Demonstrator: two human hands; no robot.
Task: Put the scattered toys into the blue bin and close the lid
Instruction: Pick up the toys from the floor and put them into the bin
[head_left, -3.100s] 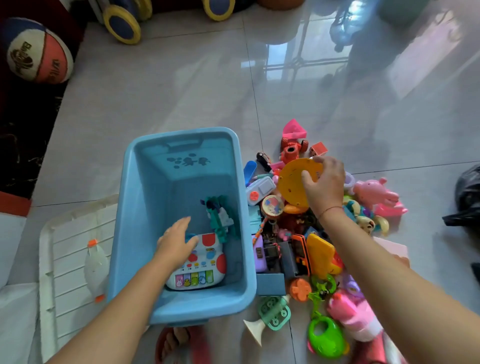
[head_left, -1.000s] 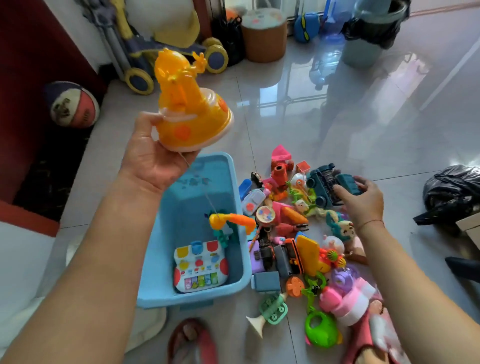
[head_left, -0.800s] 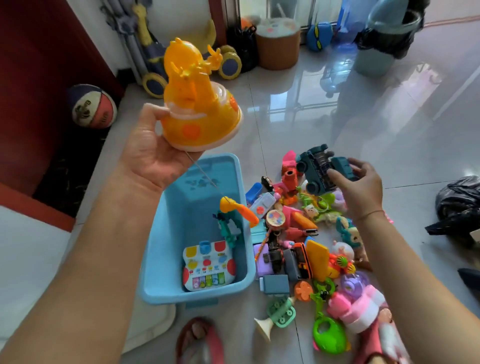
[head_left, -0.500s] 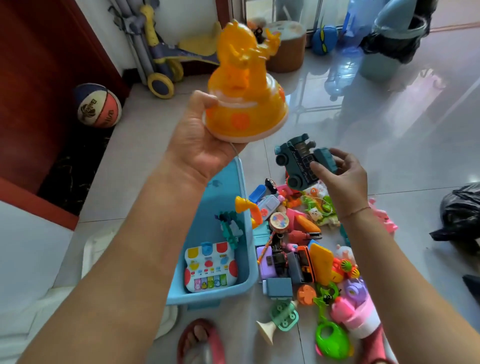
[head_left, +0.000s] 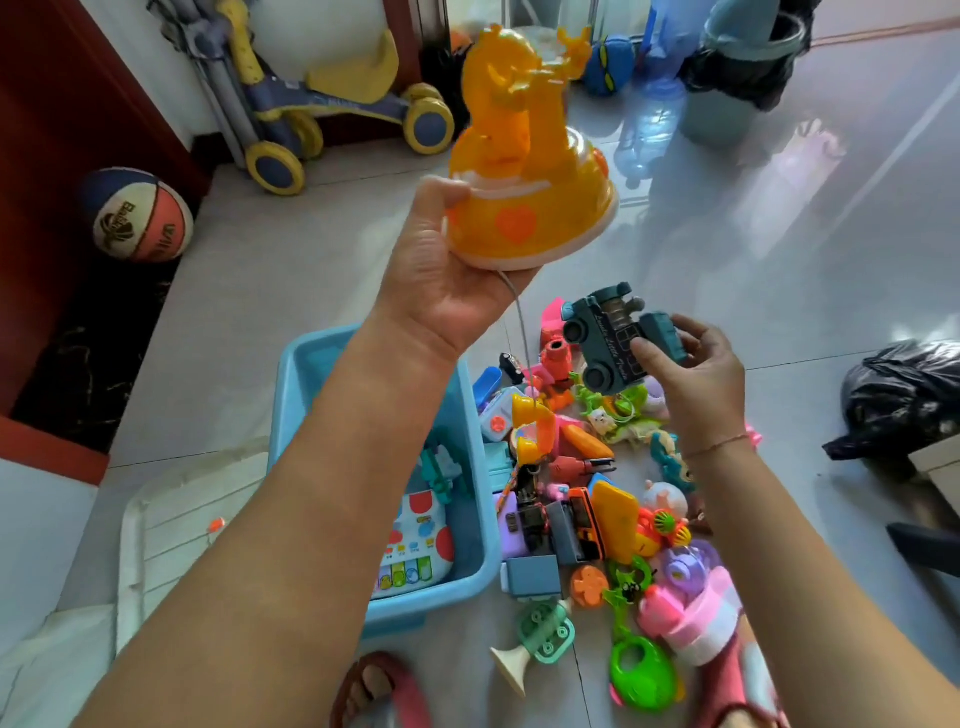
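Observation:
My left hand (head_left: 447, 280) holds a big orange duck toy (head_left: 524, 176) up high, above and beyond the blue bin (head_left: 470, 415). A thin cord hangs from the duck down to a small orange handset (head_left: 532, 428) dangling by the bin's right rim. My right hand (head_left: 693, 374) grips a dark teal toy train (head_left: 615, 338) above the toy pile (head_left: 597, 499) on the floor. Inside the bin lie a white toy piano (head_left: 415, 540) and a teal figure (head_left: 441, 470). My left forearm hides much of the bin.
The white bin lid (head_left: 161, 535) lies flat left of the bin. A basketball (head_left: 140, 215) and a ride-on scooter (head_left: 311, 104) stand at the back left. A black bag (head_left: 904, 395) sits at the right. My sandalled foot (head_left: 379, 686) is below the bin.
My left hand has carried the orange duck up and to the right. My right hand has lifted the teal train off the pile and turned it.

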